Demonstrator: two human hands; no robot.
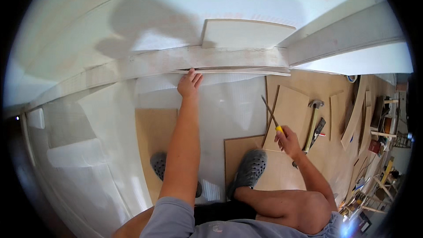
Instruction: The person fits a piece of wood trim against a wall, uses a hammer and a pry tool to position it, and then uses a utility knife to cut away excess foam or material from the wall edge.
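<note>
A long, thin white strip (246, 71) runs along the base of the wall, with a dark gap between part of it and the wall. The fingers of my left hand (189, 83) are hooked over the strip's upper edge at its left part, closed on it. Lower and to the right, my right hand (288, 141) grips a screwdriver (272, 116) by its yellow handle. Its long, dark shaft points up and left, away from the strip. Beneath this hand lies a wood-coloured floor plank (291, 110), with a hammer (312, 125) beside it.
A pale board (246, 34) leans against the wall above the strip. White underlay sheet (238, 101) covers the floor, with loose planks (154, 128) near my grey clogs (252, 167). A black tool (318, 131) lies beside the hammer. Cut plank pieces (354, 112) and clutter stand at right.
</note>
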